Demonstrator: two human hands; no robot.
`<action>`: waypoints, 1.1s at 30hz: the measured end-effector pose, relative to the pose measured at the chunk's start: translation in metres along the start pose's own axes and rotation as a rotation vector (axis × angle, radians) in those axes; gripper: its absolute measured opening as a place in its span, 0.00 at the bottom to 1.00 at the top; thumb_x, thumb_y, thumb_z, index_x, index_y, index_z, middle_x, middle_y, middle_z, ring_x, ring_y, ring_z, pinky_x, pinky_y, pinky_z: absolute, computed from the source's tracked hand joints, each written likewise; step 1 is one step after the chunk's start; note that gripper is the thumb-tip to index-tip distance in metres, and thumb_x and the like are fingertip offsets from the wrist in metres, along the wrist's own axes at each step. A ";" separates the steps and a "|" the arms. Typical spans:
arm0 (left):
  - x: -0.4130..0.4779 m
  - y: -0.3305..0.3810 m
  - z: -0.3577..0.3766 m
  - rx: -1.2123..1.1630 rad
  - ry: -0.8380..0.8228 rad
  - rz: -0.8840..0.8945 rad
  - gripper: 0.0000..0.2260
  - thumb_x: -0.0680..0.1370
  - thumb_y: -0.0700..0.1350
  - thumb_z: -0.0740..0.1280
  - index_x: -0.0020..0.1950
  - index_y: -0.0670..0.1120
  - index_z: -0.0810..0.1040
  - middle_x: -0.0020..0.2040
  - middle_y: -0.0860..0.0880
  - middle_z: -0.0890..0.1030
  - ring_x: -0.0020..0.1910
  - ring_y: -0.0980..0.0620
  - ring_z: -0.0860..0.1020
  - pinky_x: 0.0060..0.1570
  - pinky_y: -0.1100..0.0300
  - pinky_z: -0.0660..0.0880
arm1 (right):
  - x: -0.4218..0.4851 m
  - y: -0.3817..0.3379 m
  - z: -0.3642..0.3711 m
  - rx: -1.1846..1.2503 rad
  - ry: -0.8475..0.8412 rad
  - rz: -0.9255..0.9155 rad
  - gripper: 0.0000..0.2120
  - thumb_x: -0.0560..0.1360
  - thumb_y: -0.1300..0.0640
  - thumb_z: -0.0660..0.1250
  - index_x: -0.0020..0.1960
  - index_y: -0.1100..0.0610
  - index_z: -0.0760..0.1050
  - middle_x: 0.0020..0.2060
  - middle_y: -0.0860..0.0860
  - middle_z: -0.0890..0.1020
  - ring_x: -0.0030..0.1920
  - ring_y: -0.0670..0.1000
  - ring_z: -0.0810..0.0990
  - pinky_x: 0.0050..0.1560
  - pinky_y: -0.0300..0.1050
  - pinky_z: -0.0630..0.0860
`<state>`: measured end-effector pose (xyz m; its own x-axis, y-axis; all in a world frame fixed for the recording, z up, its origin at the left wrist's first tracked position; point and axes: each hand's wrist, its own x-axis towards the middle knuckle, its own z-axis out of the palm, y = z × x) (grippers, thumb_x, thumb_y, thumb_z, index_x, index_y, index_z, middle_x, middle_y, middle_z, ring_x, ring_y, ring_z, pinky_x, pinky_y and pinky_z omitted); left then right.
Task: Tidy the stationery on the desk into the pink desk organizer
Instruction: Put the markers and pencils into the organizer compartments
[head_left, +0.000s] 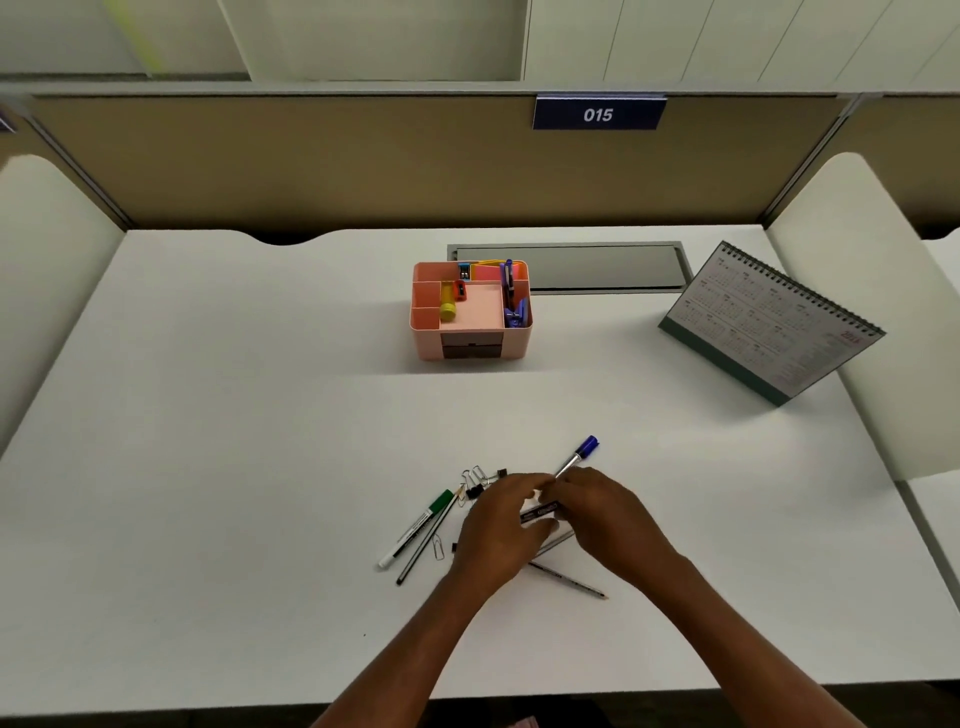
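Observation:
The pink desk organizer (431, 340) stands mid-desk and holds a yellow glue stick, a red sharpener, sticky notes and purple pens. Near the front edge lies a pile of stationery. My right hand (605, 512) grips a blue-capped pen (581, 453) that points up and to the right. My left hand (498, 530) is closed around a black marker (540, 513) beside it. A green-capped marker (415, 527), a dark pencil (423, 545), paper clips (475, 475), a small binder clip (501, 473) and a grey pen (569, 579) lie on the desk around my hands.
A spiral desk calendar (769, 325) stands at the right rear. A grey cable hatch (597, 267) is set into the desk behind the organizer. Padded dividers rise on both sides, and a back panel carries a plate marked 015 (598, 113).

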<state>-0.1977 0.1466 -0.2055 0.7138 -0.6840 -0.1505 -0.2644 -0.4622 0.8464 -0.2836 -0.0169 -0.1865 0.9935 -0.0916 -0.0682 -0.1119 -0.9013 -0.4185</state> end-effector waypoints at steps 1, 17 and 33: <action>0.004 0.000 -0.003 -0.030 0.000 0.009 0.24 0.73 0.47 0.78 0.68 0.57 0.78 0.59 0.60 0.81 0.57 0.61 0.78 0.55 0.61 0.79 | 0.006 -0.004 -0.003 0.052 -0.008 -0.014 0.23 0.72 0.70 0.69 0.59 0.46 0.80 0.49 0.43 0.81 0.50 0.46 0.79 0.46 0.43 0.79; 0.063 0.020 -0.113 -0.210 0.339 0.135 0.27 0.81 0.41 0.70 0.75 0.62 0.70 0.52 0.54 0.82 0.53 0.54 0.83 0.50 0.59 0.84 | 0.058 0.004 -0.016 0.094 0.162 0.319 0.21 0.79 0.54 0.69 0.72 0.50 0.72 0.60 0.48 0.77 0.51 0.51 0.80 0.50 0.47 0.78; 0.194 0.053 -0.217 0.063 0.746 0.182 0.12 0.77 0.42 0.75 0.60 0.42 0.83 0.51 0.47 0.87 0.48 0.52 0.85 0.54 0.55 0.82 | 0.075 0.057 0.008 0.233 0.128 0.746 0.14 0.77 0.54 0.71 0.59 0.58 0.73 0.54 0.56 0.74 0.48 0.59 0.79 0.51 0.53 0.78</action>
<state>0.0671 0.1121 -0.0789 0.8978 -0.2009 0.3919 -0.4403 -0.4249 0.7909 -0.2153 -0.0713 -0.2227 0.6474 -0.6978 -0.3067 -0.7375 -0.4718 -0.4832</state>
